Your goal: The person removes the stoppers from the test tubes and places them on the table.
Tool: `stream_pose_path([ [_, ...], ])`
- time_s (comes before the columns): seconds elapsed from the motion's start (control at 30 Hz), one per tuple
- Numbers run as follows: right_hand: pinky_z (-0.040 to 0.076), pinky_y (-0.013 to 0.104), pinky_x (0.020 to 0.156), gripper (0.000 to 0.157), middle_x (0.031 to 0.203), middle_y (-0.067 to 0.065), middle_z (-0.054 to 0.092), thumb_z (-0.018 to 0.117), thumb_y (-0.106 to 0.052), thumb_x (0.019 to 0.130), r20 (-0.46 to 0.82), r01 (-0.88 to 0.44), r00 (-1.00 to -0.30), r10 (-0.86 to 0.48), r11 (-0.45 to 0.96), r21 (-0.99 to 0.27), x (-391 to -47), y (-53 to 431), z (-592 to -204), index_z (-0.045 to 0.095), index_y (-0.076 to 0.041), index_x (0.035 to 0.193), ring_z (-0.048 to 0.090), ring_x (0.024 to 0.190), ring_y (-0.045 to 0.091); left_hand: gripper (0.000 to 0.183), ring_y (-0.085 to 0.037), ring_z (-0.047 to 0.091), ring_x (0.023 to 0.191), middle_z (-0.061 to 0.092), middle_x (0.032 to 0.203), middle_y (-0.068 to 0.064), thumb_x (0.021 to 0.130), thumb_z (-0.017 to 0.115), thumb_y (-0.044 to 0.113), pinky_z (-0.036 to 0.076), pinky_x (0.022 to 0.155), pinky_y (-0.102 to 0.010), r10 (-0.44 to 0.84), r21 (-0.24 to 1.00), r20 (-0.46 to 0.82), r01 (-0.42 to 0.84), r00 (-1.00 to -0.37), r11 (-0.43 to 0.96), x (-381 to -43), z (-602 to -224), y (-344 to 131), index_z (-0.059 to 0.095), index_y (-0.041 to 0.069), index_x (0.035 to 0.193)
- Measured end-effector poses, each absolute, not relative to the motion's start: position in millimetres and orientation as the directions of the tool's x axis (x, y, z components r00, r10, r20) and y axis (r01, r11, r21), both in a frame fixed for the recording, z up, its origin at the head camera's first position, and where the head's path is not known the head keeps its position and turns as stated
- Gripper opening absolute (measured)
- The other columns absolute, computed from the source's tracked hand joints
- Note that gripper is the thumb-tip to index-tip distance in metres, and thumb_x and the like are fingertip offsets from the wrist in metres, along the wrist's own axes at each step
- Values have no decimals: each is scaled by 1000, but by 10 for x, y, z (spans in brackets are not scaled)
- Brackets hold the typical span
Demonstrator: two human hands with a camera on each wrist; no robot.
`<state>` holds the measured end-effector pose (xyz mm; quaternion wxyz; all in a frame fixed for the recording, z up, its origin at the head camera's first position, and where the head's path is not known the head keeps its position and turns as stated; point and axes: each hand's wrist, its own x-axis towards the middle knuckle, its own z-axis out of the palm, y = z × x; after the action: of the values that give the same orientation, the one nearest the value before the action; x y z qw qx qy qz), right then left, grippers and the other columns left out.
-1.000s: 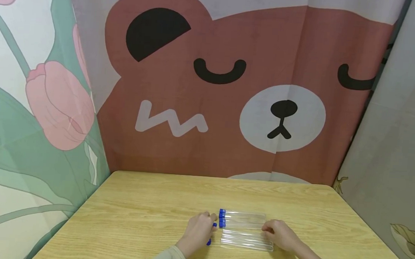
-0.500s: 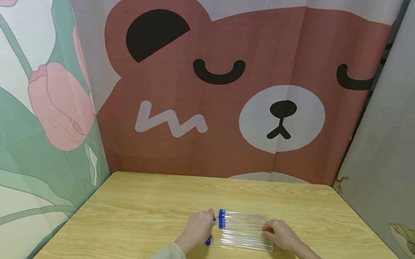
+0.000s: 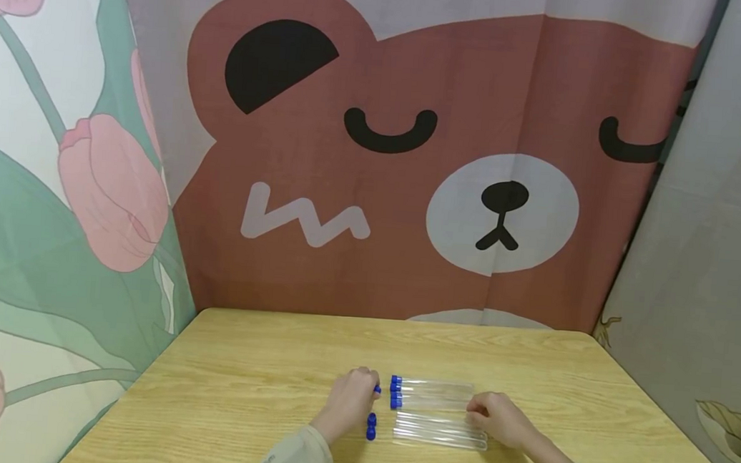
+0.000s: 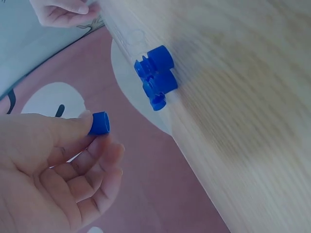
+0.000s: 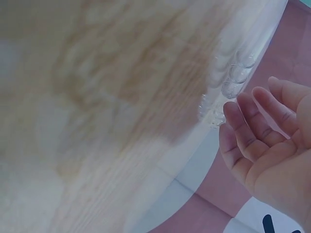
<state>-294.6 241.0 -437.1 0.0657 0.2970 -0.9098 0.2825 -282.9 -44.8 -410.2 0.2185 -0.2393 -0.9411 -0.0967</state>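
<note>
My left hand (image 3: 347,396) pinches a small blue cap (image 4: 100,123) between thumb and index finger, its hollow side showing in the left wrist view. Just in front of my left wrist, loose blue caps (image 3: 371,427) sit on the table. To their right lie several clear tubes with blue caps (image 3: 433,394), side by side. Nearer to me is a row of clear tubes without caps (image 3: 439,430). My right hand (image 3: 498,417) is by the tubes' right ends, fingers loosely bent and holding nothing. Rounded tube ends (image 5: 231,88) show near its fingertips; whether they touch I cannot tell.
Everything lies on a wood-grain table (image 3: 258,360). Behind it hangs a curtain with a bear print (image 3: 315,278). A flower-print curtain (image 3: 114,199) hangs on the left and a pale one (image 3: 697,269) on the right.
My left hand has drawn slightly left and away from me, with the blue cap now in its fingertips. More of the loose caps shows. My right hand and the tubes have stayed put.
</note>
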Motion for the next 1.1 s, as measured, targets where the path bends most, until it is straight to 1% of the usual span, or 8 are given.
stream_pose_path([
  [0.2,44,22,53,8,72,-3,59,61,-6,83,289,-585,-810,-511,656,-477,-2939,2406,-4353,64,2,84,50,61,3,11,-9,52,57,55,64,4,75,71,13,41,48,-19,413,104,401,488,-818,867,-2897,-4106,-480,62,10,70],
  [0.37,45,22,54,10,72,-4,59,61,-7,83,281,-591,-803,-526,639,-493,-2935,2405,-4348,64,2,85,51,61,3,11,-8,54,59,59,65,6,72,73,13,41,47,-19,432,80,395,499,-811,863,-2974,-4159,-512,63,13,68],
  [0.6,45,23,55,12,74,-2,60,60,-10,84,263,-580,-807,-528,631,-515,-2918,2401,-4333,64,2,86,52,63,5,11,-7,54,58,59,64,7,73,73,13,40,47,-20,452,64,395,515,-800,855,-3035,-4205,-535,64,15,66],
  [0.8,45,22,54,10,73,-4,59,60,-8,84,280,-592,-801,-529,634,-498,-2925,2401,-4339,64,1,84,51,62,3,7,-8,56,61,61,66,7,72,72,10,43,52,-22,474,65,366,530,-801,845,-3070,-4225,-544,66,14,69],
  [1.1,44,22,54,9,73,-5,59,60,-8,84,278,-595,-798,-534,631,-497,-2936,2403,-4337,64,0,84,49,62,1,8,-6,54,60,62,68,7,69,72,7,43,53,-22,513,42,350,560,-784,827,-3085,-4264,-563,69,14,71],
])
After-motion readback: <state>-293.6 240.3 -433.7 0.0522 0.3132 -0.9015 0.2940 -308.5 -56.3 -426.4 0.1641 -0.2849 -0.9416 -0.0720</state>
